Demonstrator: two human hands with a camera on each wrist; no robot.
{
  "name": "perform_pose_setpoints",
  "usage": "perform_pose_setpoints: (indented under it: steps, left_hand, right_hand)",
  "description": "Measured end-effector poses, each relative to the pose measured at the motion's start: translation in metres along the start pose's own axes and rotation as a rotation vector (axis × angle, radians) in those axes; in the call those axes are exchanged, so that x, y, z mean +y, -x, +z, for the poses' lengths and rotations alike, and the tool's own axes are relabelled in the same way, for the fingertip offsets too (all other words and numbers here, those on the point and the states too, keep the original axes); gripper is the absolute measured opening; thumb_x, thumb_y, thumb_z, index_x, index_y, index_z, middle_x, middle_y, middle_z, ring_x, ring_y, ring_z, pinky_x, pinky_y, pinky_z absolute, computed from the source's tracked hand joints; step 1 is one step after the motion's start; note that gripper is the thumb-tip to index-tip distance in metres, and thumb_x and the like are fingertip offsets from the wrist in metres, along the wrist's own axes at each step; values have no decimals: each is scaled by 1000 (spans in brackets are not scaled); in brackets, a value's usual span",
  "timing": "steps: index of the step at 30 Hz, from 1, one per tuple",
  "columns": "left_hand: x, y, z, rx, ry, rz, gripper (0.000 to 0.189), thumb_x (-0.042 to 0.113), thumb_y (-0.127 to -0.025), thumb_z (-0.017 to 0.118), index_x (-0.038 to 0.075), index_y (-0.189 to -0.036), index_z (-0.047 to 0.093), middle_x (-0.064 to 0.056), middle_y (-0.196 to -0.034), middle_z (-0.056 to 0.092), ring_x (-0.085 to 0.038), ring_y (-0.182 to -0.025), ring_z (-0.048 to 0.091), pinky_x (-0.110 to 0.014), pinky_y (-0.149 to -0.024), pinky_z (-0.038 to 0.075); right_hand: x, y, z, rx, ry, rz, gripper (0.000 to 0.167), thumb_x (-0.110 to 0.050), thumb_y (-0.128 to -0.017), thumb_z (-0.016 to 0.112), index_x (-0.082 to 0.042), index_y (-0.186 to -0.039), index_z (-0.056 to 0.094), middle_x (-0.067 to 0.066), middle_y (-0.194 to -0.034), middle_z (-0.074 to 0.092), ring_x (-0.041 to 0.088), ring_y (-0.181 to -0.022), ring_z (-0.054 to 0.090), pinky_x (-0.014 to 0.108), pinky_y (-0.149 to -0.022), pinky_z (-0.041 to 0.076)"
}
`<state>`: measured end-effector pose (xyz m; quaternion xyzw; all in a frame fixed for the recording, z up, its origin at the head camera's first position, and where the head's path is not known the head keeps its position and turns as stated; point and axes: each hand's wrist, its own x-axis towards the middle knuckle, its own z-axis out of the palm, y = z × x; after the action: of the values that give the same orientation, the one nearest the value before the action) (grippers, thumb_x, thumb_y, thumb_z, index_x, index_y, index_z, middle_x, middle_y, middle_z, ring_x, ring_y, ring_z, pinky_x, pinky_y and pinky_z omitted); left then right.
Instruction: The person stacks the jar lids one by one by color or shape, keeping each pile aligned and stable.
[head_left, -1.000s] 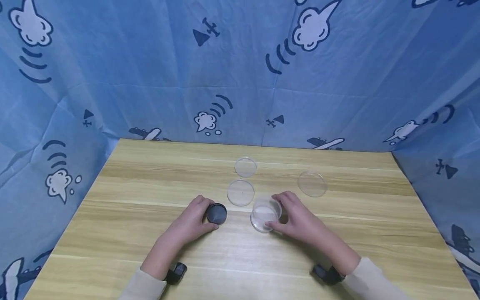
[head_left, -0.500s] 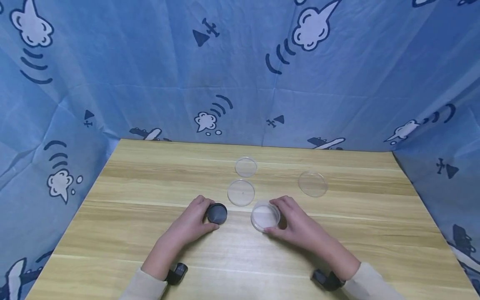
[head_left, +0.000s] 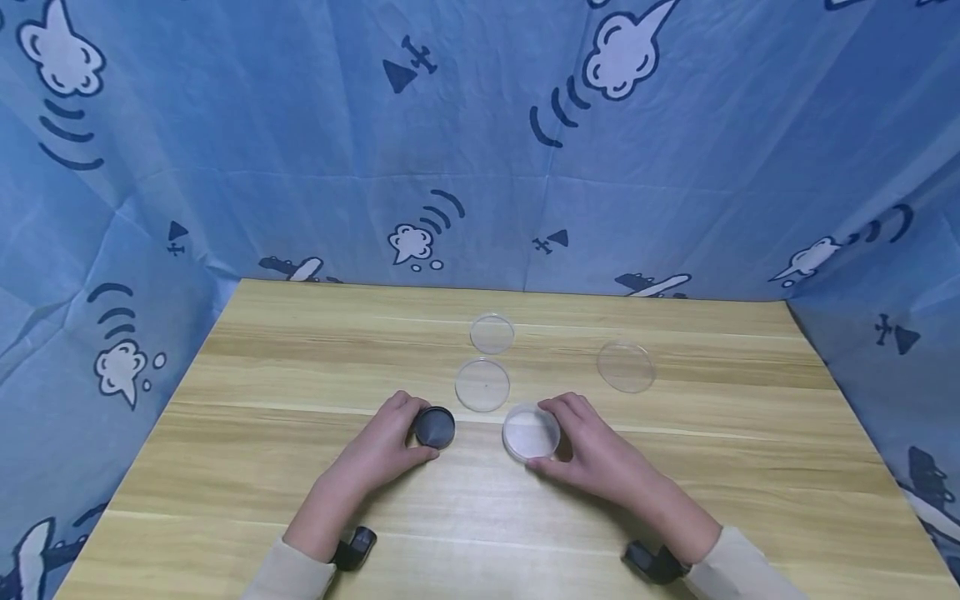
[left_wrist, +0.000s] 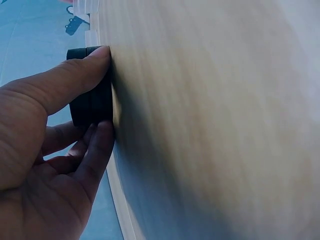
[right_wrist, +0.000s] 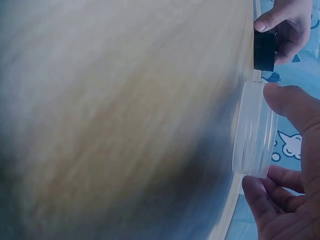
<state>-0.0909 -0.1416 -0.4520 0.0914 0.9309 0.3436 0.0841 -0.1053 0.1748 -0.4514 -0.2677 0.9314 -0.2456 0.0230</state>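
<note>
My left hand (head_left: 384,440) pinches a small black round dish (head_left: 435,428) at its left side, thumb near and fingers beyond. In the left wrist view a seam runs around the black dish's wall, like two pieces stacked. To its right, my right hand (head_left: 596,446) grips clear petri dishes (head_left: 531,433), one stacked on another. Thumb and fingers sit at the stack's two opposite edges. Seen from the right wrist, the clear stack (right_wrist: 252,132) shows several ridges along its side and stands at the wooden table surface (right_wrist: 125,110).
Behind the hands lie a clear round lid (head_left: 482,385), a smaller clear disc (head_left: 492,333) farther back, and another clear disc (head_left: 626,367) at the right. A blue printed curtain (head_left: 480,150) closes off the table's back and sides.
My right hand has lowered the upper clear dish, which was offset over the lower one; the two now line up as one stack. The left hand keeps its place with the black dish.
</note>
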Motion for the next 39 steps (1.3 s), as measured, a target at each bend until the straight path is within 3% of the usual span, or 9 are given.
perform_pose_setpoints:
  steps: [33,39]
  left_hand:
    - [-1,-1,0,-3,-1,-4,52,12,-78,92,3,-123,68,-6,-110,62,-17,-101,59,-43,-98,54]
    - [-1,-1,0,-8,-1,-7,52,12,-78,92,3,-123,68,-6,-109,62,-16,-100,58,-42,-98,53]
  right_hand:
    - [-1,4,-1,-20,19,-2,80,-46,-82,88,-3,-142,56,9,-134,60,22,-124,58,42,-101,58]
    - [0,6,0,-15,20,1,84,-47,-81,88,-3,-144,54,9,-133,61,21,-121,59,42,-97,59]
